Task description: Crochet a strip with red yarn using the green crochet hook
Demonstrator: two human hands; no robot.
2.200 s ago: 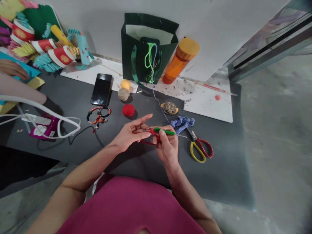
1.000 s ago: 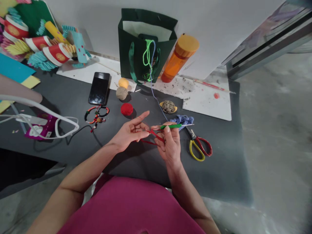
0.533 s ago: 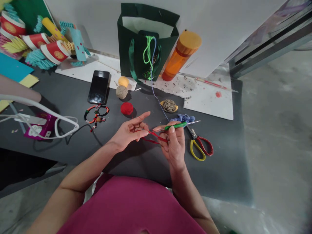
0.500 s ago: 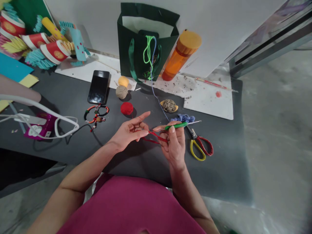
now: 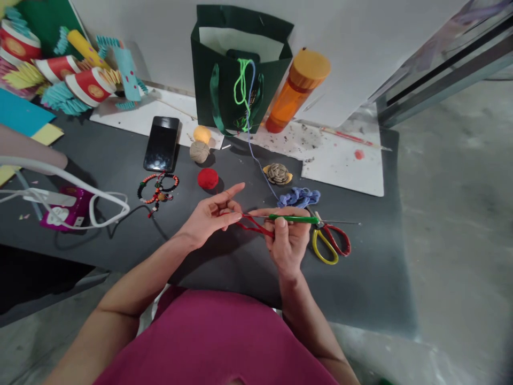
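My left hand (image 5: 214,216) pinches red yarn (image 5: 256,226) between thumb and fingers, its index finger stretched out. A green-handled crochet hook (image 5: 294,218) lies level in my right hand (image 5: 289,240), gripped by thumb and fingers. One metal end of the hook points left to the red yarn at my left fingertips; the other sticks out to the right. Some red strands also run to my right fingers. Just beyond my left hand sits a red yarn ball (image 5: 208,178). Scissors (image 5: 331,243) with one yellow and one red handle lie right of my right hand, partly under the hook.
Behind my hands lie a blue yarn bundle (image 5: 300,197), a crocheted flower (image 5: 278,174), a beige yarn ball (image 5: 199,152) and a phone (image 5: 161,143). A green paper bag (image 5: 224,91) and an orange bottle (image 5: 294,93) stand against the wall. Bracelets (image 5: 158,188) and white cables (image 5: 116,202) are at left.
My right hand has turned the crochet hook from a slant to nearly level, and its left tip now meets the red yarn at my left fingertips. My left hand has barely moved.
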